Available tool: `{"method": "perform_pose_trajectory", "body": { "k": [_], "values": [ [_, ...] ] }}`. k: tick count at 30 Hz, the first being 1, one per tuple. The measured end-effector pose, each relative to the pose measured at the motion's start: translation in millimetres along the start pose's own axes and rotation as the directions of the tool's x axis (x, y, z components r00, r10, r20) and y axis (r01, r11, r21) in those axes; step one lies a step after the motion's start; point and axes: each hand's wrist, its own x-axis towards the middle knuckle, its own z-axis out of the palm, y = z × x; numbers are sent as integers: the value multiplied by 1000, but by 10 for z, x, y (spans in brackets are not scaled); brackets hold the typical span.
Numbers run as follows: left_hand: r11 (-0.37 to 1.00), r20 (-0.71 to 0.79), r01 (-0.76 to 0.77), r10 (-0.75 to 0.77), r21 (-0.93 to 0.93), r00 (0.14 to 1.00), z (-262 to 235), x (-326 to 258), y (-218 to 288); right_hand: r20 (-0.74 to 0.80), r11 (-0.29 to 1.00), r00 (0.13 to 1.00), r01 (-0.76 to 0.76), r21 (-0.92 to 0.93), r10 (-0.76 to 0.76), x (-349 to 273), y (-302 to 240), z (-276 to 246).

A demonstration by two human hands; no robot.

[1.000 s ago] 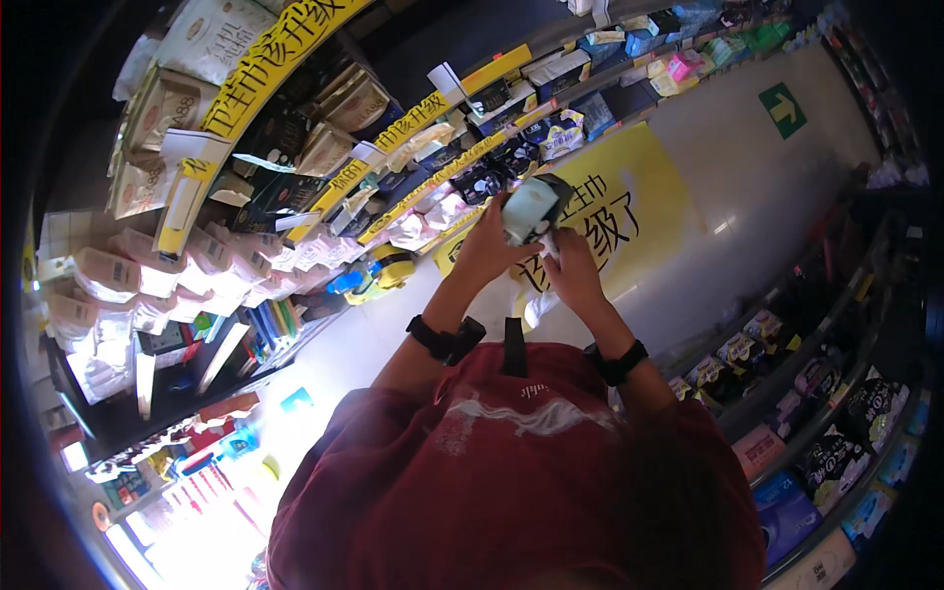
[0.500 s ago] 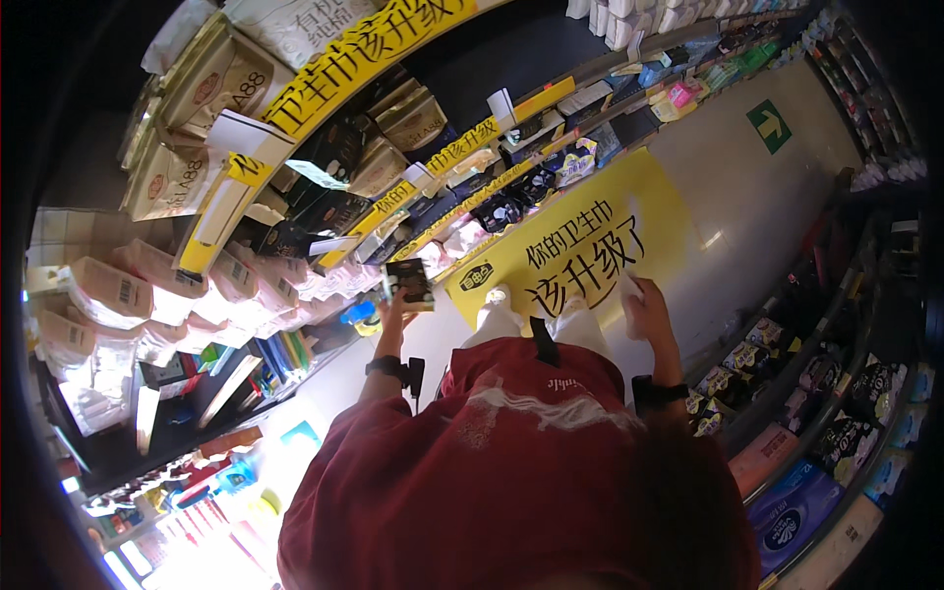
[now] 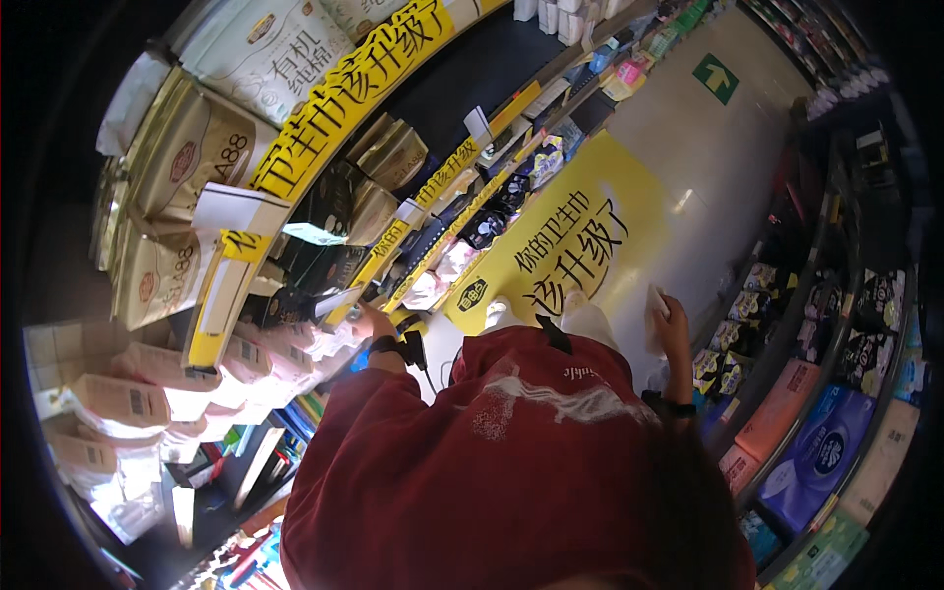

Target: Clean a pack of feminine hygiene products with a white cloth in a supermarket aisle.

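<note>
My left hand (image 3: 373, 323) reaches to the yellow-edged shelf on the left, close to a white price card (image 3: 339, 303). Its fingertips are partly hidden there, and no package can be made out in it. Dark packages (image 3: 334, 264) and gold-brown packages (image 3: 391, 157) stand on the shelf beyond that hand. Out to the right, my right hand (image 3: 675, 323) is closed around a thin white flat object (image 3: 654, 307), held upright above the floor.
A yellow floor sticker (image 3: 580, 236) with dark lettering lies ahead of my feet. Pale pink packs (image 3: 123, 403) hang at the left. Along the right runs a curved rack with a purple pack (image 3: 821, 452) and an orange pack (image 3: 782, 403). A green arrow sign (image 3: 715, 79) marks the floor.
My left hand has moved forward and left to the shelf; the small dark box it held no longer shows. The right hand still holds the white object. The view has shifted.
</note>
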Motion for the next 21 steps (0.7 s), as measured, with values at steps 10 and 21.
{"method": "perform_pose_trajectory", "body": {
  "k": [10, 21],
  "values": [
    [951, 298, 267, -212, -155, 931, 350, 530, -345, -89, 997, 996, 24, -75, -31, -178, 163, 6],
    [966, 245, 238, -255, 97, 935, 324, 325, -297, 23, 983, 996, 93, -155, -90, 80, -96, -60]
  ]
}}
